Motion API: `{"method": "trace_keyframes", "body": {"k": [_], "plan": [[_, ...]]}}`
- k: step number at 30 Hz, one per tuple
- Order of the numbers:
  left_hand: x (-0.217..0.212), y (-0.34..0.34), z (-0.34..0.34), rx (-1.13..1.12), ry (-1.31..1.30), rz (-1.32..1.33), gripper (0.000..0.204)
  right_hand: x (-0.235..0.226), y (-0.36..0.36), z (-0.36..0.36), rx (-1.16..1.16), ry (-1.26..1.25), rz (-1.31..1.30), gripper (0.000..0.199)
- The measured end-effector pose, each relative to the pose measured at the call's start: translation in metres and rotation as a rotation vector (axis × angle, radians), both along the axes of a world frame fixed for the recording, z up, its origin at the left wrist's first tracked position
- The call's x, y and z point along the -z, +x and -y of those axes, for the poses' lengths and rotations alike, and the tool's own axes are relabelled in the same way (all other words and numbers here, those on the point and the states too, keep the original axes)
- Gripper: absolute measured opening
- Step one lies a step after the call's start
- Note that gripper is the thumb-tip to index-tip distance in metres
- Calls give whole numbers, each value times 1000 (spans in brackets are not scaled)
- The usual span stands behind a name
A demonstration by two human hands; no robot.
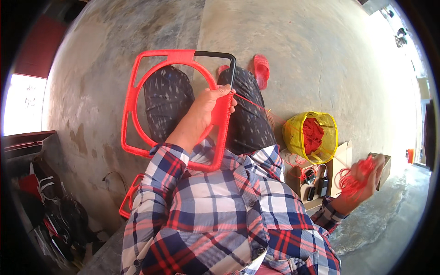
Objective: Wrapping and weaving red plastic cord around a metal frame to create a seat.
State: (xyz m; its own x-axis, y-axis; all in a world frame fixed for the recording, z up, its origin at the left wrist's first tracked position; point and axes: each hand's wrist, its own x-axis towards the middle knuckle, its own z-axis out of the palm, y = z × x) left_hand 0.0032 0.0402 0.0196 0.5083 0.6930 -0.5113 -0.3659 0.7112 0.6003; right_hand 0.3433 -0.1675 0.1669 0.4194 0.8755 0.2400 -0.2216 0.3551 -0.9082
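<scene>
A squarish frame (130, 100) with a round ring inside it rests over my lap. Red cord is wound tightly over most of it, while bare black tube (219, 54) shows at its far right corner. My left hand (211, 103) is closed around the right side of the frame, just below the black stretch. From there a taut strand of red cord (250, 100) runs off to the right. Out to the right, my right hand (372, 183), partly blurred, is closed on a loose bundle of red cord (352, 179).
A yellow basket (293, 134) holding more red cord stands right of my knees. Beside it, an open cardboard box (341, 158) contains black devices (323, 185). Another red frame (129, 197) lies left of me. Red slippers (261, 72) are on the concrete floor (293, 41). Dark clutter (59, 215) fills the lower left.
</scene>
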Motion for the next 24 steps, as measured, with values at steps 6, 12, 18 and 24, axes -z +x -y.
{"method": "trace_keyframes", "body": {"k": [6,12,18,24], "plan": [[1,-3,2,-7,-77,23,9,92,-6,-56,48,-344,76,26],[-11,-5,18,34,-89,51,8,132,-139,-130,-914,-151,809,27],[-17,5,23,77,-39,-4,11,138,-153,-192,-397,-219,382,39],[-10,8,19,51,-36,26,13,128,-167,-205,-526,-382,-84,28]]}}
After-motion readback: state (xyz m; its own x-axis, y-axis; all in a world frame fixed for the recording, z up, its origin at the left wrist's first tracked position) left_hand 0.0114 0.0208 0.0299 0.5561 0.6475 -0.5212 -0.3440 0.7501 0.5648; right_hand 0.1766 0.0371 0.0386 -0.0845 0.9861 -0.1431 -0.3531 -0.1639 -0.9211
